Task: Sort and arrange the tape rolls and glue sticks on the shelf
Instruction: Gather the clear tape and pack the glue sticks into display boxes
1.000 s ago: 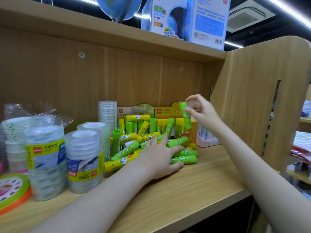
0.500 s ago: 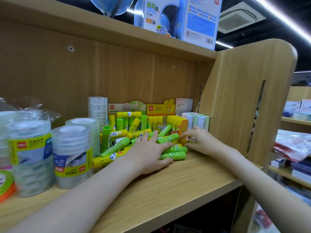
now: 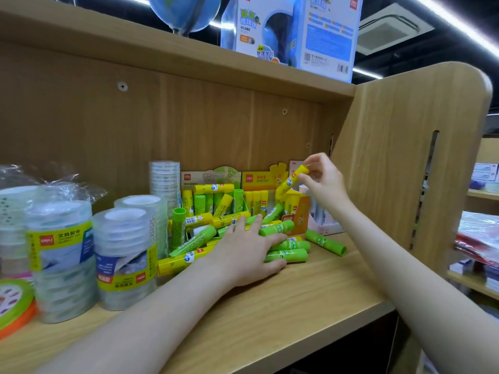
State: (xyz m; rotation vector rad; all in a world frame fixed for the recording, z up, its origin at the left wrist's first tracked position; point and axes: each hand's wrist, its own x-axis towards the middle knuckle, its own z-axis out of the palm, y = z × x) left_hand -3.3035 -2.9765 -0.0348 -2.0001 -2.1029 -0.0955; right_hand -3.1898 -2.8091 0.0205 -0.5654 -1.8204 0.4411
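A heap of green and yellow glue sticks lies on the wooden shelf in front of two display boxes, a green one and a yellow one. My left hand rests flat on the heap, fingers spread. Above the yellow box, my right hand pinches a yellow glue stick by its cap end, tilted. One green glue stick lies apart to the right. Wrapped stacks of clear tape rolls stand at the left.
The shelf's side panel closes the right end. A taller tape stack stands at the back wall. An orange-and-green tape roll lies at the far left. A globe and its boxes sit on the shelf above.
My right hand, down at the shelf beside the heap half a second ago, has risen with a yellow glue stick. A green stick now lies apart at the right. My left hand stays put.
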